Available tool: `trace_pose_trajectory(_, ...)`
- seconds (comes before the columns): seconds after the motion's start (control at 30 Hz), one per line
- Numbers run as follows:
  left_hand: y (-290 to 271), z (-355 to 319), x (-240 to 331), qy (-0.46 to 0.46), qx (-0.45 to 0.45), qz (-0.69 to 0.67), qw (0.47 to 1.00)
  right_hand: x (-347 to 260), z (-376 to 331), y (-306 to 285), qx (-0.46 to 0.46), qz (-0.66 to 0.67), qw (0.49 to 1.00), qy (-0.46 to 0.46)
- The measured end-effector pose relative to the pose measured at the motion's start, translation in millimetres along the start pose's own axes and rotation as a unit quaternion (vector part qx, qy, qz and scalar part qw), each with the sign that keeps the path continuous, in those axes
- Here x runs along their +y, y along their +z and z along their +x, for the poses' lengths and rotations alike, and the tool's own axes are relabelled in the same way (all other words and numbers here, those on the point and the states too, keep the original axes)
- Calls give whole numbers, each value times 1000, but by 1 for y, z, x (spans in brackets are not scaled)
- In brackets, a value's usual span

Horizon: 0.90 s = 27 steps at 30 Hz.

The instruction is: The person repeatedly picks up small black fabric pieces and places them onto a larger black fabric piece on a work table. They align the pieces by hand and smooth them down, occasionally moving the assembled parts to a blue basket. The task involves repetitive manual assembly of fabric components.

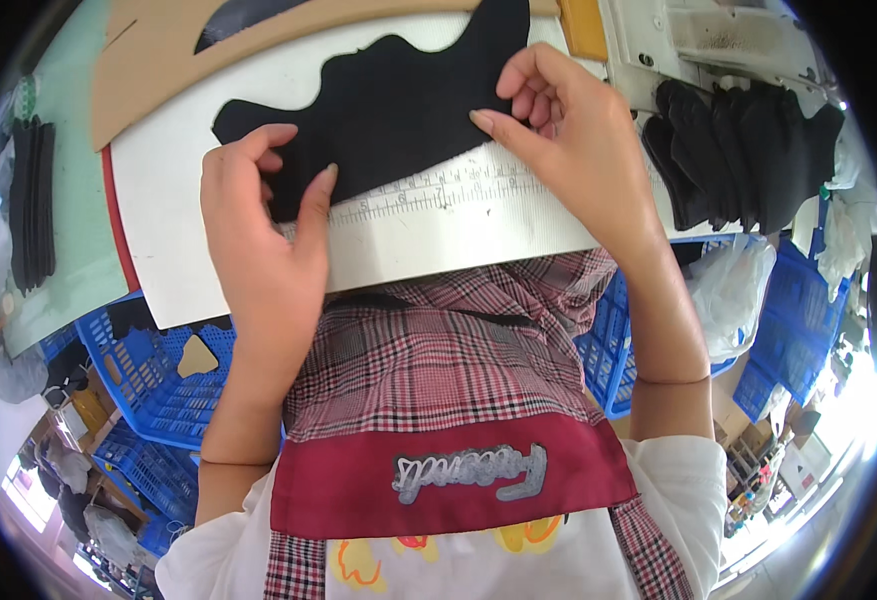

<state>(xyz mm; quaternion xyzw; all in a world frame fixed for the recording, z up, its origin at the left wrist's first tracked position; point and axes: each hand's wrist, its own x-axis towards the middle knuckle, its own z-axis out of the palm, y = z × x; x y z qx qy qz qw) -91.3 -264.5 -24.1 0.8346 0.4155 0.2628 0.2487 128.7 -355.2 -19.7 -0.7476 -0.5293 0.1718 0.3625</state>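
A flat black fabric piece (388, 120) with a wavy far edge and a straighter near edge lies across the white board. My left hand (268, 225) has its left end, thumb and forefinger apart on the fabric and the other fingers curled. At the right end my right hand (573, 130) grips the piece's edge, its fingers bent and the thumb at the near corner. Just in front of the fabric, a ruler scale (438, 195) runs along the board, partly covered by the left hand.
The white board (188, 260) spans the worktop before me. A tan cardboard sheet (143, 60) lies beyond it. Stacked black pieces (748, 150) sit at the right, with more (33, 200) at far left. Blue crates (158, 385) and a clear plastic bag (733, 290) stand below the worktop.
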Motion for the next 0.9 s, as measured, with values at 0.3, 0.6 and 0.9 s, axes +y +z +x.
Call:
trace_pose_trajectory(0.3, 20, -17, 16, 186, -185, 50, 964, -3, 0, 4, 5, 29, 999, 32)
trace_pose_trajectory(0.6, -13, -35, -23, 184, -183, 133, 957, -51, -60, 63, -78, -98, 975, -183)
trace_pose_trajectory(0.9, -21, -11, 4, 211, -163, 103, 958, 6, -88, -37, 187, -160, 969, -35)
